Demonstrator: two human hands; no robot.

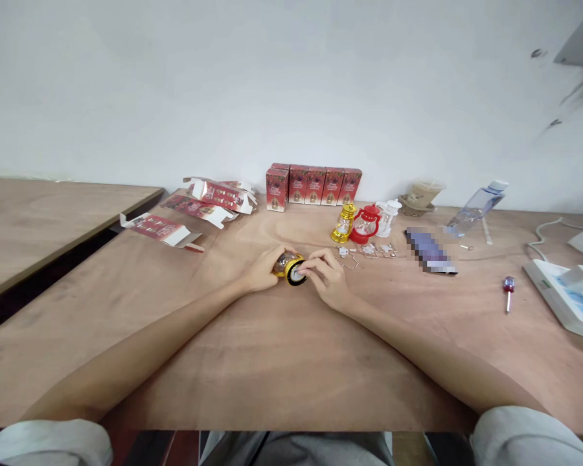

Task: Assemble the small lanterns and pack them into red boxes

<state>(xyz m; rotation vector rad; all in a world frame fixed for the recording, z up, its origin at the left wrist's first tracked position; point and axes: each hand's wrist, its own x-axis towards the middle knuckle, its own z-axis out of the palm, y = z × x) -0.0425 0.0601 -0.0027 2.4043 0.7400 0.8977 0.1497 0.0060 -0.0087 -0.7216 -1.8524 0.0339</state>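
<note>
Near the middle of the wooden table (252, 362), my left hand (262, 269) is wrapped around a small gold lantern (286, 263), held tipped over so that its round black base faces right and toward me. My right hand (329, 279) has its thumb and fingertips drawn together against the white disc (296, 275) in that base; I cannot tell whether they pinch anything there. My two hands are close together, with only the lantern between them.

Just beyond my right hand, some small white pieces (369, 250) lie on the wood. Behind these, three more lanterns stand upright, bunched together: a gold one (342, 224), a red one (366, 226) and a white one (387, 219). Farther back, red boxes (315, 186) stand in a row by the wall (291, 84), and opened cartons (156, 228) lie off to the left. On the right I have a phone (430, 251), a cup (422, 195), a clear bottle (476, 208) and a screwdriver (508, 285).
</note>
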